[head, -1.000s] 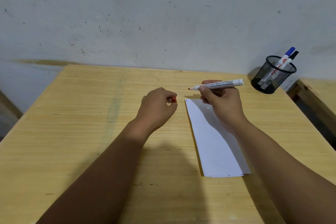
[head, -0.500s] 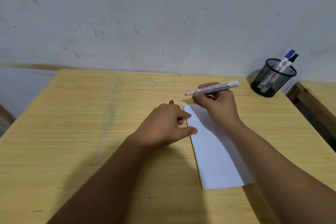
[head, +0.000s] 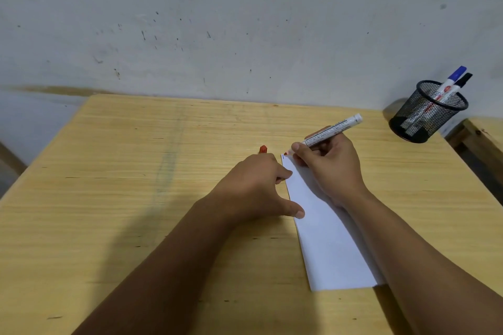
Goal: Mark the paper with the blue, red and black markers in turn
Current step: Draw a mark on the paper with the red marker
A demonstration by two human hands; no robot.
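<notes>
A white strip of paper lies on the wooden table. My right hand grips the uncapped red marker, whose tip touches the paper's far left corner beside a short blue mark. My left hand rests on the paper's left edge, thumb and a finger pressing it down, while the red cap sticks out from behind its knuckles. The blue marker and black marker stand in the mesh cup at the table's far right.
A stained white wall runs right behind the table's far edge. A second wooden surface adjoins at the right, just past the mesh cup. My forearms cross the near part of the table.
My right hand lowered the red marker from above the table until its tip reached the paper's far corner. My left hand moved right with the cap and came down on the paper's edge.
</notes>
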